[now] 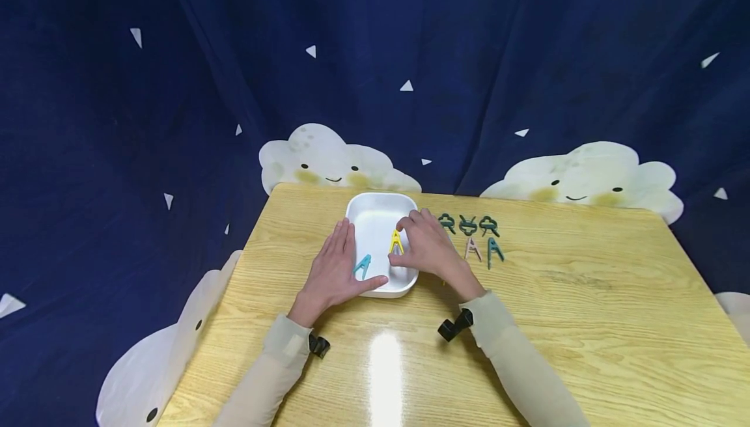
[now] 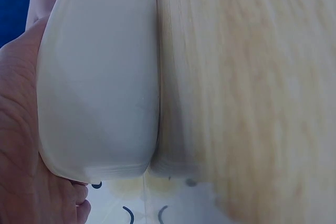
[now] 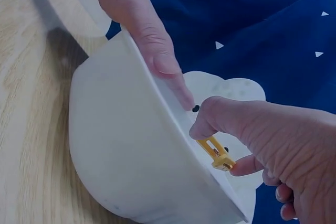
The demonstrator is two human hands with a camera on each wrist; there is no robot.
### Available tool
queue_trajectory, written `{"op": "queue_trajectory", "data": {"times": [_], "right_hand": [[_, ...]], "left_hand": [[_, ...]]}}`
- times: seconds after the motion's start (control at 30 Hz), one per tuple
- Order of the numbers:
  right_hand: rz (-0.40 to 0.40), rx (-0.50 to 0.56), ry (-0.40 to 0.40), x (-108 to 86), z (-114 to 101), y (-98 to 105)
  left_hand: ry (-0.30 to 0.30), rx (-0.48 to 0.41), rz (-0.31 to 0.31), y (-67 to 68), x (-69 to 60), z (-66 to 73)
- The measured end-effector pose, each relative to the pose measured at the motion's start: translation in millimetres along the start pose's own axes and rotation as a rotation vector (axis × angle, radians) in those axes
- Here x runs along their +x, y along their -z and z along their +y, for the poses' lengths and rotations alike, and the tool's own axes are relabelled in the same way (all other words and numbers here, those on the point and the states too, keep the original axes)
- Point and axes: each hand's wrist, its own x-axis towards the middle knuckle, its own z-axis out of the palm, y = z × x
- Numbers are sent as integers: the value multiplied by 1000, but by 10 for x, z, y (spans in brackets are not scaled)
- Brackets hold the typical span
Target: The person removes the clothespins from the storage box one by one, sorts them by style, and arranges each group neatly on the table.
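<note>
A white rectangular basin with rounded corners stands on the table between both hands. My right hand is over its right side and pinches a yellow clothespin between thumb and index finger. The same clothespin shows beyond the basin's rim in the right wrist view. My left hand rests against the basin's left and front edges, its fingers straight and its thumb along the front rim. Inside the basin, close to that hand, lies a teal clothespin.
Right of the basin, a row of dark green clover-shaped clips lies on the wooden table. Below them are a pink clothespin and a dark green clothespin. My right hand and wrist partly cover other pieces there. A dark blue curtain hangs behind.
</note>
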Motion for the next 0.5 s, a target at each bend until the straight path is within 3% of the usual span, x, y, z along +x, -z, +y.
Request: {"op": "queue_trajectory", "data": {"times": [0.5], "right_hand": [[19, -16, -55, -225, 230, 216]], "left_hand": [[3, -10, -7, 1, -8, -5]]}}
